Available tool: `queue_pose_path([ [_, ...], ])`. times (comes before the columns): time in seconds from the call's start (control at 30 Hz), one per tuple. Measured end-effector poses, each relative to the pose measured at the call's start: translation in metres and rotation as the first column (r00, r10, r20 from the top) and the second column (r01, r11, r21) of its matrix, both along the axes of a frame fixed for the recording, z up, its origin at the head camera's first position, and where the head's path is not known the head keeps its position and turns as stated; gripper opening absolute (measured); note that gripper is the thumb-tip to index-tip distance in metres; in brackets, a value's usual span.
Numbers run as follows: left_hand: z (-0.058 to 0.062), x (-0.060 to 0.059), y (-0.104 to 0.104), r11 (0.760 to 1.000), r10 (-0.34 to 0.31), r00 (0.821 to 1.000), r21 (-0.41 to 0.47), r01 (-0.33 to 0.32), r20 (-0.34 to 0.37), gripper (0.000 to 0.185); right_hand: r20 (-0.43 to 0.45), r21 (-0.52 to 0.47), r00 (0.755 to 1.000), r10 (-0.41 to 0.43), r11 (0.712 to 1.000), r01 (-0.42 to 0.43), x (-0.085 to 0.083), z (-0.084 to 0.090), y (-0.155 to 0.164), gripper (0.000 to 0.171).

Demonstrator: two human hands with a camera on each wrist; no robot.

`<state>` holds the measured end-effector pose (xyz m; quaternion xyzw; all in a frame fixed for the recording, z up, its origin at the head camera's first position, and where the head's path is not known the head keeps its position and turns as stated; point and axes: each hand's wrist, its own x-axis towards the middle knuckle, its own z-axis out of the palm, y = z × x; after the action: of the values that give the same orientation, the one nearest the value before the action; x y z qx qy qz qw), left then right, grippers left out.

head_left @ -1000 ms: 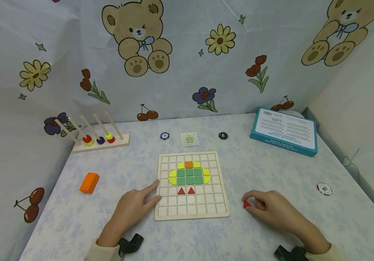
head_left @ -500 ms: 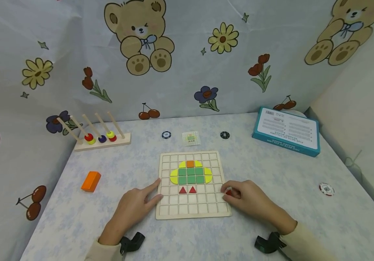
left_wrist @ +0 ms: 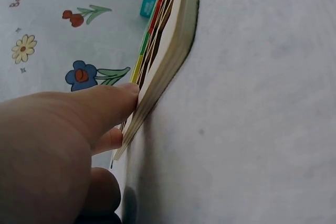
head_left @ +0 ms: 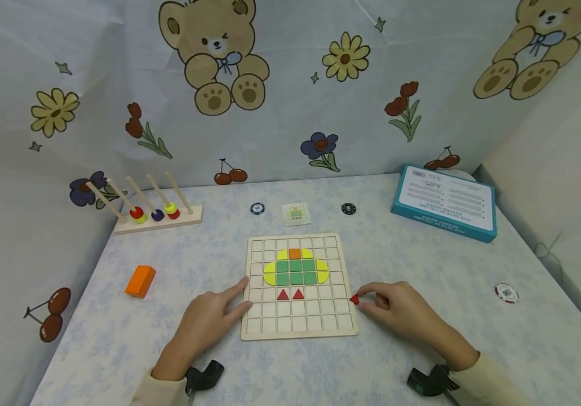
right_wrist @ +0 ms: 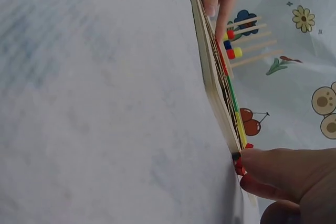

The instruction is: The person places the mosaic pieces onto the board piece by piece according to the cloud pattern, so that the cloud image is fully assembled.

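A square wooden grid board (head_left: 265, 324) lies on the table. Green squares (head_left: 296, 272), yellow rounded pieces (head_left: 270, 273), an orange square (head_left: 295, 254) and two red triangles (head_left: 298, 294) are set in its cells. My right hand (head_left: 404, 310) pinches another red triangle (head_left: 354, 299) between thumb and index finger, right at the board's right edge. In the right wrist view, the thumb hides part of that red piece (right_wrist: 239, 166). My left hand (head_left: 209, 318) touches the board's left edge with extended index finger and thumb; its other fingers are mostly hidden.
Behind the board lies a small pattern card (head_left: 296, 214) between a blue chip (head_left: 257, 208) and a black chip (head_left: 348, 208). A peg stand with beads (head_left: 163, 224) is back left, an orange block (head_left: 140, 281) left. A teal box (head_left: 444, 203) and a red-white chip (head_left: 506, 292) are right.
My right hand has moved left from the table to the board's right edge with the red triangle, then shifted back slightly to the right. My left hand stays on the board's edge.
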<state>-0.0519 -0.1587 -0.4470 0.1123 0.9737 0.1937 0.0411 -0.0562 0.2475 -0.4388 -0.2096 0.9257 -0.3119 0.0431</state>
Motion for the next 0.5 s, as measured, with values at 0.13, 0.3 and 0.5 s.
queue_pose_path([
  [0.13,0.0002,0.0002,0.0000,1.000,0.003,1.000,-0.001,-0.003,0.004,0.060,0.005,-0.013,1.000,-0.003,1.000,0.003,-0.0018,-0.0032,-0.0018,0.015],
  [0.3,0.0011,-0.0003,0.0002,1.000,-0.004,1.000,-0.001,0.004,-0.003,0.061,0.006,-0.029,1.000,-0.010,1.000,0.010,-0.0039,-0.0047,-0.0024,0.016],
  [0.5,0.0015,0.0005,0.0002,1.000,-0.005,1.000,0.007,0.005,-0.007,0.061,0.007,-0.018,1.000,0.027,0.999,-0.027,-0.0092,-0.0044,-0.0022,0.015],
])
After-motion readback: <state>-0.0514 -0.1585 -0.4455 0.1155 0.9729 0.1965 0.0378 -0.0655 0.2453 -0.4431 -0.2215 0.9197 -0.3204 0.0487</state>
